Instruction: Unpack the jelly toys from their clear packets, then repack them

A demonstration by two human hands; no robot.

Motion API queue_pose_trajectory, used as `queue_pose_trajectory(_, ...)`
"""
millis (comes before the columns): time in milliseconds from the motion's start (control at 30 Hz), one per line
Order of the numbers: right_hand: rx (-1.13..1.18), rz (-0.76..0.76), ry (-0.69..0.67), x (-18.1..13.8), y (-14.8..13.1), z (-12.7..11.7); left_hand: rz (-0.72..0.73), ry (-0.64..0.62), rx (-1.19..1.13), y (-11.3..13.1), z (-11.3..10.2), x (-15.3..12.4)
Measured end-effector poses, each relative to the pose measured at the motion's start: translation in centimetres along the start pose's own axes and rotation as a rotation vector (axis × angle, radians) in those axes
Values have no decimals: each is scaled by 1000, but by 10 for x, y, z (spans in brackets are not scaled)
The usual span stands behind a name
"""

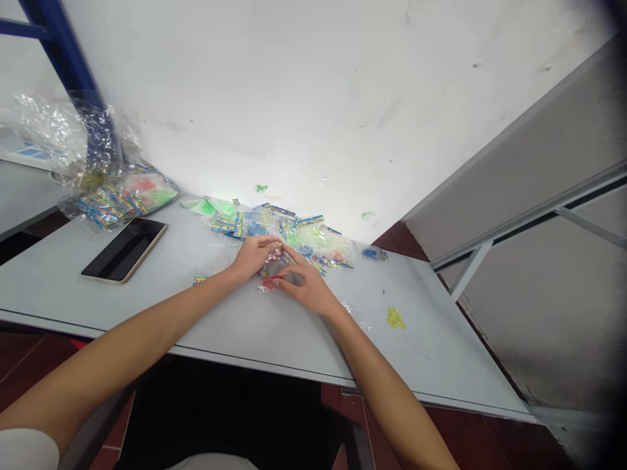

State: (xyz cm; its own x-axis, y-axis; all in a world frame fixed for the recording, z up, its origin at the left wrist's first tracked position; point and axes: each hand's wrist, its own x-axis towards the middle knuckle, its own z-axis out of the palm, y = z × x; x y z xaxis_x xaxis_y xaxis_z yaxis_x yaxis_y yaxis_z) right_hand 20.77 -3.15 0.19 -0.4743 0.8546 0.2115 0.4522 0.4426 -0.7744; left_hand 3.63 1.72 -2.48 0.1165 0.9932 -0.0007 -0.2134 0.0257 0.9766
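Note:
Both my hands meet at the middle of the white table (pixel 220 326) over a small clear packet (pixel 275 271) with a red piece inside. My left hand (pixel 255 256) curls its fingers on the packet's upper edge. My right hand (pixel 306 284) pinches the packet's lower left part between thumb and fingers. Just behind them lies a loose heap of several similar small packets (pixel 298 238) with green, blue and yellow contents and shiny header strips.
A dark phone (pixel 125 249) lies face up at the left. Behind it sits a crumpled clear bag of more packets (pixel 122 196) by a blue post (pixel 68 65). A yellow scrap (pixel 394 318) lies at the right; a white wall backs the table.

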Motion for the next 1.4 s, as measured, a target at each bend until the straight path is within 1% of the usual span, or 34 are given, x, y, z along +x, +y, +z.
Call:
queue_pose_trajectory(167, -17, -20, 44, 0, 4, 3, 40, 8, 117, 0, -1, -1)
queue_pose_trajectory(267, -18, -36, 61, 0, 9, 3, 46, -43, 168, -2, -2, -1)
queue_pose_trajectory(467, 14, 3, 123, 1, 15, -2, 41, -135, 232, 2, -2, -5)
queue_pose_trajectory(533, 43, -11, 133, 1, 14, -4, 34, -118, 230, 6, 1, -8)
queue_pose_trajectory(667, 69, 14, 124, 0, 10, -7, 55, -26, 232, 13, 5, -11)
queue_pose_trajectory(800, 77, 23, 127, -1, 8, -7, 49, 5, 202, 15, 6, -9)
queue_pose_trajectory(900, 53, 15, 164, 0, 7, -5, 40, 25, 157, 14, 5, -7)
queue_pose_trajectory(1000, 34, 52, 221, 1, 7, -5, 49, 20, 136, 12, 5, -7)
queue_pose_trajectory(1067, 58, 64, 232, 2, 8, -5, 61, 2, 130, 12, 5, -8)
queue_pose_trajectory(1167, 164, 77, 249, 4, 11, -5, 78, -29, 143, 12, 4, -8)
queue_pose_trajectory(1333, 314, 203, 296, 5, 9, -6, 54, -22, 147, 14, 3, -10)
queue_pose_trajectory(1400, 344, 226, 293, 5, 8, -7, 79, -49, 171, 16, 3, -10)
